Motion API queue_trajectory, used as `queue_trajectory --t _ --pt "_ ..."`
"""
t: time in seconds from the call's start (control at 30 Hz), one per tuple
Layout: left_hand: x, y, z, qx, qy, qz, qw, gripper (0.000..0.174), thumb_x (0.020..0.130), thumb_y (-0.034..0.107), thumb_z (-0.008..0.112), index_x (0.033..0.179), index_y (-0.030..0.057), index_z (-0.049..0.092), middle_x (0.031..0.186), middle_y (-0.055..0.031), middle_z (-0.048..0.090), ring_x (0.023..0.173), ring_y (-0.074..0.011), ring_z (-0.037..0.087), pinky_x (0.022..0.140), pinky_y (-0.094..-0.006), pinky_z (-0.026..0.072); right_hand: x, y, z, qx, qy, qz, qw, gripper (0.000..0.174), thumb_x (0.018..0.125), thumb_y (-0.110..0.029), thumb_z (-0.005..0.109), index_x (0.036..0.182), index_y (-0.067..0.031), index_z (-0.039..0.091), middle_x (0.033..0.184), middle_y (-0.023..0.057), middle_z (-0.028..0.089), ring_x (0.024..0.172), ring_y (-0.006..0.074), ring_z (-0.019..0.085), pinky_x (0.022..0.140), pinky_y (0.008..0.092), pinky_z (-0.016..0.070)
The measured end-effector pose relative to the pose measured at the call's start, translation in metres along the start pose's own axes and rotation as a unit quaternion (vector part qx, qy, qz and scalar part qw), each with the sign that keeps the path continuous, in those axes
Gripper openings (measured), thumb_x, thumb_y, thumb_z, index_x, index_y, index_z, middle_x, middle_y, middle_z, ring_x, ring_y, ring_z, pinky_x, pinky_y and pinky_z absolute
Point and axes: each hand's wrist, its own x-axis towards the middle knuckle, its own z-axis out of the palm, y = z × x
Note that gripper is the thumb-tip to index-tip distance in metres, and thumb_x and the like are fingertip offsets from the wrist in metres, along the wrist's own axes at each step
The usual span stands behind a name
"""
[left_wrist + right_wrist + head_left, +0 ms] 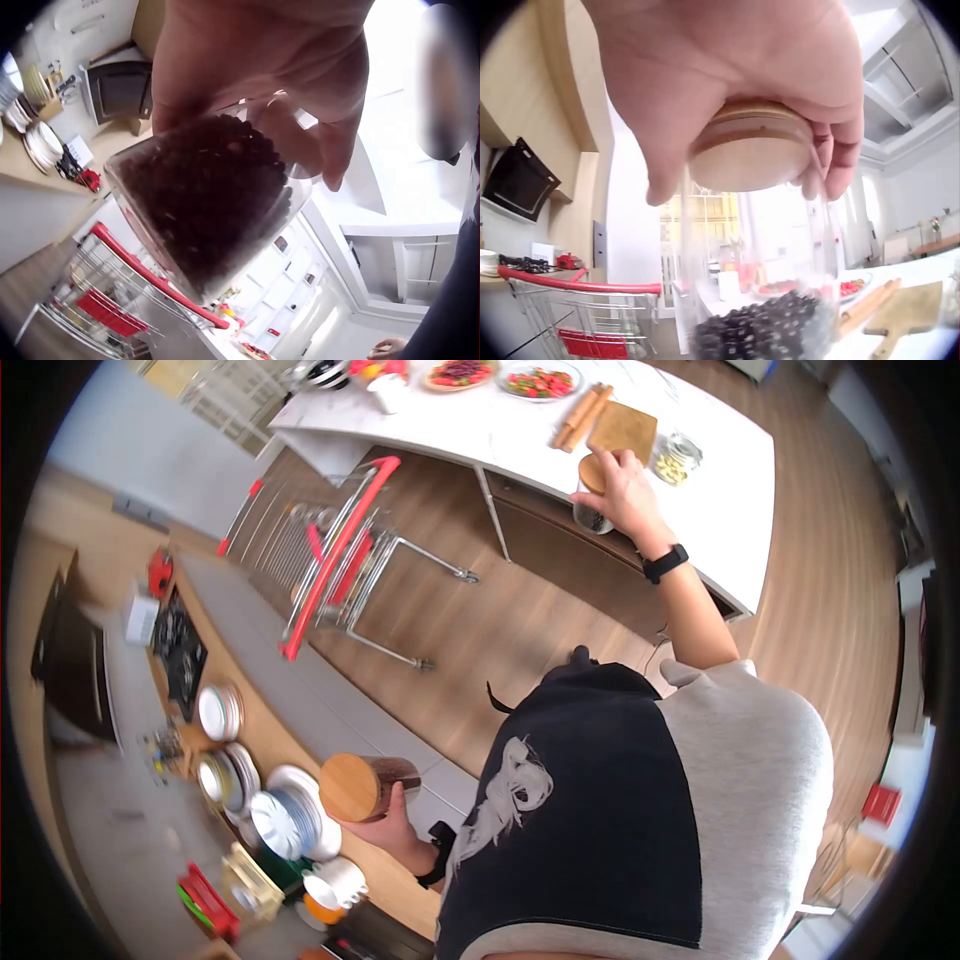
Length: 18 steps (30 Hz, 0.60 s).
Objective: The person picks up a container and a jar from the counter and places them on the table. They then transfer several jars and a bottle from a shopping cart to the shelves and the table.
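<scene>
In the head view, my left hand (392,837) grips a glass jar (398,772) with a round wooden lid (349,788), held beside the wooden counter. Dark red-brown beans (206,195) fill much of this jar in the left wrist view, which looks at its base. My right hand (628,495) reaches to the near edge of the white table and holds a second glass jar (592,520) from above, fingers and thumb around its wooden lid (750,161). Black beans (761,330) lie in the bottom of that jar.
On the white table (480,435) are a wooden board (622,430), wooden rods (582,417), a small glass jar (678,459) and fruit plates (541,380). A red-handled shopping cart (340,560) stands between table and counter. Stacked dishes (285,820) line the counter.
</scene>
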Motion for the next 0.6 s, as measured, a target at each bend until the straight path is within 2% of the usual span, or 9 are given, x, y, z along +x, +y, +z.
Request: queue_trajectory --t 0.07,0.1,0.17,0.27,0.37,0.43,0.5,0.53,0.6 --pt "0.008 0.010 0.058 0.050 -0.024 -0.011 0.998 0.116 0.058 0.010 0.093 0.153 0.0032 0.028 0.147 -0.0167 0.045 0.135 -0.0316 0.046 0.115 -0.0453 0.0368 0.007 0.066 0.022 -0.043 -0.005 0.065 0.997 0.082 0.073 -0.037 0.087 0.143 -0.0180 0.050 0.124 0.0196 0.054 0.115 0.0416 0.055 0.094 0.0480 0.0512" --pt "0.009 0.016 0.084 0.092 -0.024 -0.022 0.995 0.116 0.058 0.011 0.094 0.153 0.0030 0.028 0.147 -0.0164 0.045 0.136 -0.0313 0.046 0.115 -0.0453 0.0369 0.005 0.091 0.027 -0.048 -0.016 0.084 0.995 0.082 0.073 -0.037 0.087 0.143 -0.0180 0.050 0.124 0.0196 0.054 0.115 0.0416 0.055 0.094 0.0480 0.0512" --pt "0.017 0.028 0.128 0.090 -0.046 -0.052 0.994 0.116 0.058 0.012 0.094 0.153 0.0030 0.029 0.147 -0.0157 0.045 0.136 -0.0305 0.046 0.115 -0.0450 0.0369 0.014 0.129 0.035 -0.084 -0.025 0.175 0.981 0.083 0.072 -0.033 0.088 0.144 -0.0194 0.049 0.127 0.0199 0.053 0.115 0.0410 0.055 0.095 0.0499 0.0508" --pt "0.031 0.029 0.176 0.071 -0.112 -0.058 0.990 0.117 0.057 0.014 0.095 0.153 0.0018 0.030 0.146 -0.0163 0.045 0.136 -0.0311 0.046 0.115 -0.0454 0.0366 0.009 0.184 0.049 -0.084 -0.034 0.228 0.969 0.086 0.070 -0.029 0.089 0.145 -0.0205 0.047 0.129 0.0201 0.052 0.114 0.0410 0.055 0.097 0.0516 0.0493" --pt "0.046 0.036 0.220 0.041 -0.176 -0.039 0.983 0.116 0.056 0.017 0.096 0.151 0.0002 0.031 0.145 -0.0168 0.045 0.135 -0.0319 0.046 0.116 -0.0457 0.0363 0.003 0.214 0.048 -0.080 -0.070 0.281 0.954 0.088 0.072 -0.033 0.087 0.148 -0.0184 0.045 0.132 0.0182 0.050 0.120 0.0401 0.053 0.098 0.0516 0.0485" --pt "0.058 0.043 0.247 0.061 -0.219 0.009 0.974 0.117 0.056 0.019 0.097 0.151 -0.0010 0.031 0.145 -0.0176 0.045 0.135 -0.0324 0.046 0.116 -0.0461 0.0363 -0.007 0.228 0.054 -0.079 -0.057 0.307 0.947 0.090 0.069 -0.026 0.089 0.147 -0.0198 0.045 0.128 0.0200 0.053 0.113 0.0408 0.055 0.098 0.0486 0.0490" --pt "0.069 0.051 0.268 0.065 -0.238 0.040 0.968 0.118 0.055 0.020 0.098 0.151 -0.0008 0.031 0.146 -0.0175 0.045 0.135 -0.0323 0.047 0.116 -0.0460 0.0365 -0.016 0.238 0.062 -0.084 -0.067 0.324 0.940 0.089 0.071 -0.032 0.088 0.147 -0.0196 0.045 0.130 0.0183 0.051 0.117 0.0391 0.054 0.098 0.0505 0.0485" --pt "0.073 0.053 0.276 0.069 -0.249 0.068 0.964 0.119 0.055 0.021 0.098 0.151 -0.0007 0.031 0.146 -0.0175 0.045 0.135 -0.0322 0.047 0.116 -0.0459 0.0367 -0.019 0.241 0.067 -0.068 -0.062 0.323 0.942 0.087 0.070 -0.032 0.089 0.146 -0.0197 0.047 0.129 0.0182 0.051 0.116 0.0389 0.054 0.098 0.0504 0.0486" --pt "0.084 0.040 0.287 0.033 -0.271 0.063 0.960 0.119 0.055 0.021 0.098 0.151 -0.0006 0.031 0.146 -0.0176 0.045 0.135 -0.0323 0.047 0.115 -0.0458 0.0369 -0.024 0.249 0.081 -0.062 -0.037 0.306 0.949 0.082 0.069 -0.033 0.089 0.141 -0.0196 0.052 0.126 0.0183 0.051 0.115 0.0390 0.054 0.096 0.0505 0.0495"
